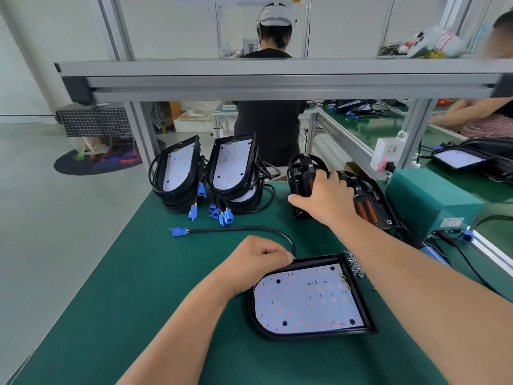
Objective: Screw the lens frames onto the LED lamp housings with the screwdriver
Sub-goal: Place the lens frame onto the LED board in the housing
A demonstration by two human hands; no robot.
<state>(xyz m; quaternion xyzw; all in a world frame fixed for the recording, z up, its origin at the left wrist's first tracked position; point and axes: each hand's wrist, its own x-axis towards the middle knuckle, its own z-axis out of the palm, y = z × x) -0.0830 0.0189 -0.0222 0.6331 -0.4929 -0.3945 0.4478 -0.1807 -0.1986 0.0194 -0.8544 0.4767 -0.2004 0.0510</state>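
At the near edge of the green tabletop (116,301), right of centre, one LED lamp housing (308,298) lies flat and face up, a white LED board with red and orange dots inside a black rim. The left hand (258,259) has its fingers curled over the housing's far left corner and grips the rim there. A black cable (241,229) runs from that corner towards the left edge and ends in a blue connector (176,232).

At the far right of the tabletop the right hand (323,195) reaches to a stack of lens frames (301,173), black and leaning; its fingers curl over the top of the stack and the thumb is spread at the near side, holding it. A small pile of screws (355,263) lies just beside the housing's far right corner. The screwdriver (433,252) rests near the right edge, untouched and partly hidden by the right forearm; only its blue handle shows clearly.

Two stacks of housings (236,168) lean along the far edge, left of centre, with blue connectors hanging from them. A teal box (433,201) at the far right corner bears a small label; its writing is too small to read.
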